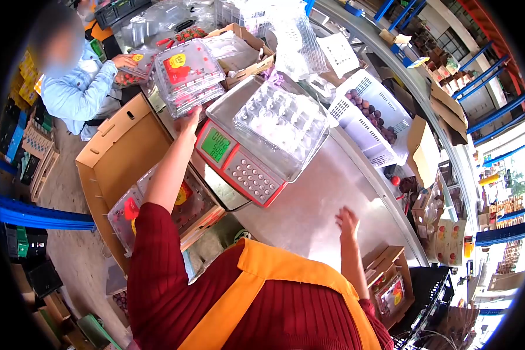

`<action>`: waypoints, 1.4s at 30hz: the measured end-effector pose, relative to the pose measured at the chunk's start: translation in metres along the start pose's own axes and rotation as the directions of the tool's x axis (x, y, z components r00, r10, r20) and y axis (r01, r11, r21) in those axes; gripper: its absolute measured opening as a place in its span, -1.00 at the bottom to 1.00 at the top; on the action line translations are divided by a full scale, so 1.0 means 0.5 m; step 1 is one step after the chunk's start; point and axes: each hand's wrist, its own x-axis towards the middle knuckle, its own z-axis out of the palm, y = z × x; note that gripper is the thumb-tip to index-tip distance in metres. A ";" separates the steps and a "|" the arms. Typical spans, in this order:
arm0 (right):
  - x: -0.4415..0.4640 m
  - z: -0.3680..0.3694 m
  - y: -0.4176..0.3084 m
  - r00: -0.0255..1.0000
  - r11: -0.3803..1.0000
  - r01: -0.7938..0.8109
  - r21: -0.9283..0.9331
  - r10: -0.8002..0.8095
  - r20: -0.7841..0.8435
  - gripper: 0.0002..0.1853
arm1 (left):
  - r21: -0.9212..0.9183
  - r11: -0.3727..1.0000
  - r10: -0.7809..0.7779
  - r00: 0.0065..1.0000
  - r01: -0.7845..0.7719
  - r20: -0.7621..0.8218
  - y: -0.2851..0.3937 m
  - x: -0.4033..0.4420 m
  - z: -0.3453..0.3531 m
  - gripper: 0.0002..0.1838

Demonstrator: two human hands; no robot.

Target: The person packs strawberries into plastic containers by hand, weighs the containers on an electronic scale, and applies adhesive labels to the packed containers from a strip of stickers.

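Note:
My left hand (188, 122) is at the lower corner of a stack of clear plastic fruit packs (184, 67) with red and yellow labels. Its fingers close on the edge of the bottom pack and are partly hidden. Beside that stack sits a red-framed digital scale (239, 169) with a lit green display. A clear plastic tray with moulded compartments (283, 122) lies on the scale's metal pan. Held over the steel table (309, 204), my right hand (347, 221) has its fingers apart and nothing in them.
A white crate (370, 116) holds dark round fruit at the right. An open cardboard box (116, 140) with labelled packs stands left. A co-worker in a light blue jacket (79, 87) handles a pack beyond it. A smaller carton (394, 280) and black crate (429, 297) stand lower right.

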 end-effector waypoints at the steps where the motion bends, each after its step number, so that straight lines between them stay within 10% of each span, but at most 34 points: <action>1: -0.017 -0.012 0.050 0.997 0.996 -0.075 0.057 0.075 0.009 -0.54 | 0.005 1.000 0.006 1.000 -0.006 -0.006 0.003 0.012 0.007 0.06; 6: -0.074 0.000 0.176 0.988 0.973 -0.139 0.187 0.150 -0.045 -0.68 | -0.008 1.000 0.005 0.993 -0.006 -0.115 -0.028 0.086 0.022 0.16; 10: -0.088 0.018 0.175 0.996 0.992 -0.070 0.105 0.076 -0.052 -0.79 | -0.322 0.932 -0.181 0.983 0.166 -0.016 -0.029 0.112 0.027 -0.17; 14: -0.132 0.070 0.112 0.996 0.991 0.075 -0.108 -0.069 0.059 -0.79 | -0.337 0.888 -0.220 0.933 0.312 0.285 -0.007 0.103 -0.011 -0.24; 18: -0.196 0.140 0.055 0.901 0.929 0.304 -0.211 -0.209 0.379 -0.77 | -0.352 0.900 -0.189 0.958 0.257 0.218 0.024 0.081 -0.048 -0.20; 29: -0.257 0.273 -0.111 0.525 0.364 0.831 -0.421 -0.262 0.810 -0.35 | -0.294 0.943 -0.049 0.942 0.153 0.333 0.028 0.100 -0.112 -0.18; 35: -0.268 0.330 -0.162 0.482 0.087 0.876 -0.474 -0.124 0.867 -0.11 | -0.353 0.815 0.517 0.852 -0.459 0.085 -0.024 -0.102 -0.203 -0.31; 42: -0.245 0.391 -0.154 0.481 -0.059 0.862 -0.504 -0.223 0.848 -0.04 | -0.383 0.876 0.416 0.860 -0.292 0.295 -0.061 -0.327 -0.320 -0.57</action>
